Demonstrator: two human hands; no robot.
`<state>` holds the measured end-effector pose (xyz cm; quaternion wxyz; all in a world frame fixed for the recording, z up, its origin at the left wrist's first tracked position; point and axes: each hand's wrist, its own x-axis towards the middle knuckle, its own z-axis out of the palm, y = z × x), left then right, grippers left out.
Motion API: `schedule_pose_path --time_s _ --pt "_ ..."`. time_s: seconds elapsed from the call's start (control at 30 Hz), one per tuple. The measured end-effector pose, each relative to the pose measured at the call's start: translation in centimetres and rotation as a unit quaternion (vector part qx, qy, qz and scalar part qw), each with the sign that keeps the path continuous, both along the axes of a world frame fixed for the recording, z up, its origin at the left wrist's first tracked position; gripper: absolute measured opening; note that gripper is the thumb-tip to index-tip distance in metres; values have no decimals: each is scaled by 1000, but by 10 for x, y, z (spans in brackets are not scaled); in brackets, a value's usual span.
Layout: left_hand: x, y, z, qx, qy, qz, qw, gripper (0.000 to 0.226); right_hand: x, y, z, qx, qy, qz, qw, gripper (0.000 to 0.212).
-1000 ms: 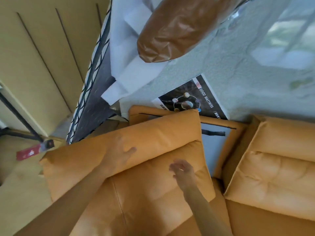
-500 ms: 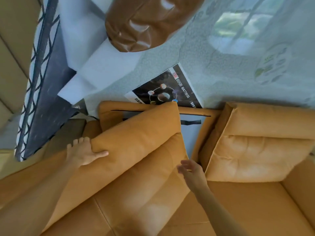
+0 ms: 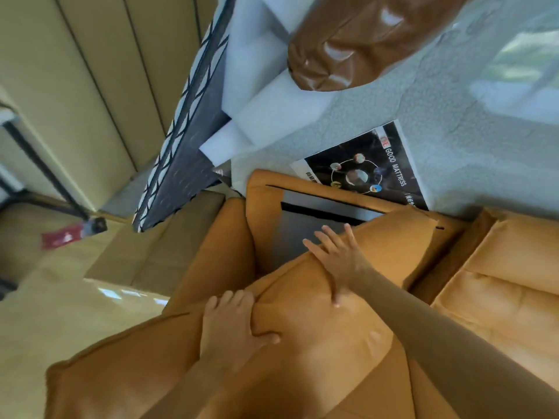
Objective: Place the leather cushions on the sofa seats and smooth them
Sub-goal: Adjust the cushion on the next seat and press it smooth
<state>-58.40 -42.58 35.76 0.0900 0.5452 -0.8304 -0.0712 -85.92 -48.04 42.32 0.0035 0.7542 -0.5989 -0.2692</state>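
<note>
two hands: the left hand (image 3: pixel 233 331) grips the near edge of a cushion, the right hand (image 3: pixel 338 258) lies flat on its top. two tan leather cushions: one cushion under the hands (image 3: pixel 302 343), one seated cushion (image 3: pixel 508 285) to the right of the right hand. one sofa (image 3: pixel 230 249). beyond the hands, one brown cushion (image 3: pixel 357 46), one printed mattress label (image 3: pixel 369 170), and one patterned mattress (image 3: pixel 184 146) beyond the left hand.

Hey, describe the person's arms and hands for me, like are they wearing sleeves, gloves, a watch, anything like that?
Both arms are bare as far as the frame shows: no sleeves visible. The left hand and right hand wear no gloves, and no rings, watch or wristbands show. The image is slightly blurred, so fine details like small rings cannot be ruled out.
</note>
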Motion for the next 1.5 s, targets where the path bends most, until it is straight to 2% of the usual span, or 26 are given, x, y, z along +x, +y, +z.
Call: schedule_pose_path --time_s 0.07,0.2,0.27,0.33,0.43,0.5,0.53,0.6,0.63,0.67,0.7,0.8,0.83,0.97,1.1,1.27,1.4,1.5 --pt "-11 25 9 -40 -7 -2 999 86 -11 0 -1 59 7 17 998 147" --pt "0 40 25 -81 -8 18 997 99 -36 16 -5 45 -47 25 998 132" --pt "18 40 33 -23 -50 94 994 123 -38 19 -3 67 -67 20 995 130" --pt "32 43 36 42 -103 146 983 135 -30 23 -1 93 -77 10 993 122" --pt "38 45 31 74 -126 141 979 124 -31 33 5 96 -118 -7 988 86" --pt "35 44 28 77 -92 133 984 113 -44 38 11 117 -119 -15 986 97" --pt "29 41 28 67 -66 129 987 107 -52 42 15 114 -122 -23 986 91" --pt "21 31 31 42 -26 125 991 98 -55 41 24 75 -137 -38 987 38" --pt "14 24 34 26 -17 115 993 97 -58 36 26 51 -137 -40 988 18" --pt "5 17 38 10 -7 98 995 95 -64 32 31 48 -135 -45 989 12" --pt "-5 8 43 -9 8 79 997 92 -74 29 35 60 -136 -52 988 16" --pt "-42 -21 61 -48 16 20 999 82 -118 31 47 84 -133 -66 985 79" --pt "-57 -31 66 -44 0 -1 999 82 -135 34 46 75 -136 -75 985 84" --pt "-126 -75 77 -13 -44 -74 996 83 -194 49 26 43 -148 -156 976 82" --pt "-180 -139 98 -49 -79 -142 986 91 -229 36 21 -49 -164 -208 963 87" --pt "-189 -233 97 -68 -102 -119 985 105 -237 -34 18 -102 -189 -214 953 80" --pt "-190 -270 44 -19 -157 -87 984 112 -231 -70 -31 -145 -147 -211 956 102" --pt "-175 -287 5 2 -149 -50 988 112 -208 -75 -78 -257 -153 -223 928 106"
